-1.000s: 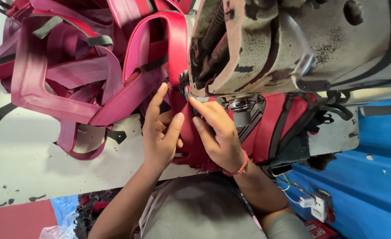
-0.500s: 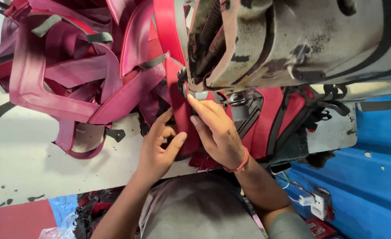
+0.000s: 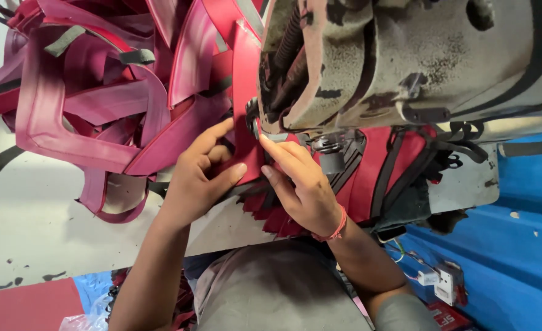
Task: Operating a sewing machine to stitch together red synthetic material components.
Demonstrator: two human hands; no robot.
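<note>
A red padded strap (image 3: 244,92) runs up under the presser foot (image 3: 254,125) of a worn grey sewing machine (image 3: 406,55). My left hand (image 3: 194,178) pinches the strap's left edge between thumb and fingers, just below the foot. On the strap's right side, my right hand (image 3: 301,187), with a red thread band at the wrist, presses down; its index fingertip almost touches the foot. The needle itself is hidden by the machine head.
A heap of red and maroon straps with grey webbing (image 3: 99,104) lies on the white table (image 3: 32,233) to the left. More red pieces with black straps (image 3: 393,171) hang under the machine at right. A blue surface (image 3: 516,245) and a white socket (image 3: 446,282) sit beyond.
The red strap now stands higher behind the foot. My left hand has gone from lying flat to pinching the strap edge. My right hand has stayed by the foot.
</note>
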